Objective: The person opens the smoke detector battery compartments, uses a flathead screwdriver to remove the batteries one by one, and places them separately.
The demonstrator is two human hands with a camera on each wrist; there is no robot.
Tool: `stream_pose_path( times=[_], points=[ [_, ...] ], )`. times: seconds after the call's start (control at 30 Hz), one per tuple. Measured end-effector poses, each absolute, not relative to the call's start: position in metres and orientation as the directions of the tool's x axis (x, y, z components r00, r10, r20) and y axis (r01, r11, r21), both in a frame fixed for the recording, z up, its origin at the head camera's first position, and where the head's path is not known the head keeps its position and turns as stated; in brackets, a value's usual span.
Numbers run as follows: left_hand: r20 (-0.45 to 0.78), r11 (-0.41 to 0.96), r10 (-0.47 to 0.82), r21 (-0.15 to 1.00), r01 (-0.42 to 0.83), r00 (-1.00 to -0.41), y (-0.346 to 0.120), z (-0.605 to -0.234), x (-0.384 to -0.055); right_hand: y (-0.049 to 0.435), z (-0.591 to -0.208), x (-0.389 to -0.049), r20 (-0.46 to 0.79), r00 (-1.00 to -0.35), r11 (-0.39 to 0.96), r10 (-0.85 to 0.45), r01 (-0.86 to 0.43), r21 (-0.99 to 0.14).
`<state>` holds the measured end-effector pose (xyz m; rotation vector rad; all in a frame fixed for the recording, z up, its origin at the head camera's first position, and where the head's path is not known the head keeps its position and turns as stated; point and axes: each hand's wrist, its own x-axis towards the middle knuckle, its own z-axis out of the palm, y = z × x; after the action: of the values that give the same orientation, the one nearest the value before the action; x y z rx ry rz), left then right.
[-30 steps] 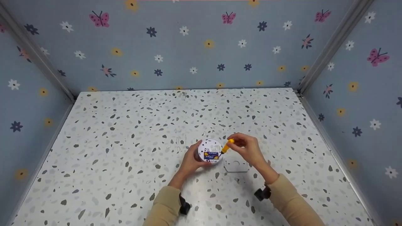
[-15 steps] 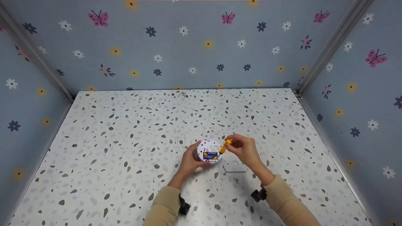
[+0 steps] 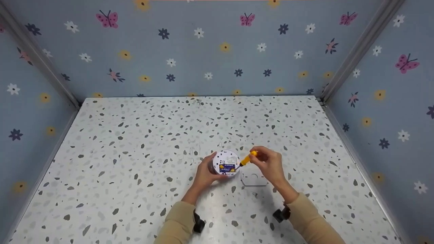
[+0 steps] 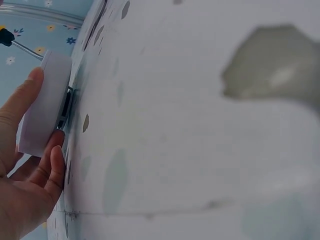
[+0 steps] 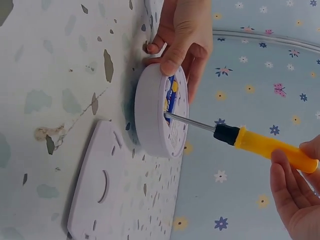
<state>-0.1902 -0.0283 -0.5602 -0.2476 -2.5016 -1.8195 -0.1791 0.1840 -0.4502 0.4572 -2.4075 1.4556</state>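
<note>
A round white battery-powered device lies under my left hand, whose thumb and fingers grip its rim from the left. Blue-and-yellow batteries sit in its upturned face. My right hand pinches a yellow screwdriver by the end of its handle. In the right wrist view, the metal shaft slants down to the device's face, its tip right at the end of a battery. The left wrist view shows the device side-on, with the left fingers below its edge and the thumb along its face.
A flat white plate with cut-outs lies on the speckled tabletop, just right of the device and below the right hand. Blue flowered panels enclose the back and sides of the table.
My right hand shifted slightly left, then back to the right, so the screwdriver now leans further over. The left hand and the device stay in place.
</note>
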Motion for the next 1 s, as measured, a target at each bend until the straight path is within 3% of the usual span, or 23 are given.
stream_pose_path(
  times=[0.23, 0.5, 0.6, 0.7, 0.87, 1.0],
  points=[
    [0.158, 0.302, 0.105, 0.936, 0.183, -0.982, -0.028, -0.564, -0.191, 0.199, -0.472, -0.183, 0.409, -0.912, 0.352, -0.03, -0.393, -0.849],
    [0.168, 0.294, 0.093, 0.937, 0.188, -0.981, -0.027, -0.565, -0.191, 0.199, -0.457, -0.166, 0.399, -0.917, 0.302, 0.007, -0.378, -0.875],
    [0.167, 0.299, 0.089, 0.936, 0.186, -0.982, -0.027, -0.564, -0.191, 0.204, -0.468, -0.168, 0.418, -0.908, 0.285, 0.017, -0.396, -0.873],
    [0.158, 0.3, 0.084, 0.937, 0.177, -0.984, -0.026, -0.563, -0.19, 0.215, -0.498, -0.18, 0.446, -0.895, 0.224, 0.03, -0.429, -0.875],
    [0.154, 0.296, 0.077, 0.94, 0.17, -0.985, -0.026, -0.563, -0.19, 0.239, -0.569, -0.208, 0.45, -0.889, 0.258, 0.088, -0.416, -0.872],
    [0.161, 0.3, 0.071, 0.938, 0.175, -0.984, -0.026, -0.564, -0.19, 0.245, -0.592, -0.215, 0.426, -0.893, 0.299, 0.147, -0.37, -0.879]
  ],
)
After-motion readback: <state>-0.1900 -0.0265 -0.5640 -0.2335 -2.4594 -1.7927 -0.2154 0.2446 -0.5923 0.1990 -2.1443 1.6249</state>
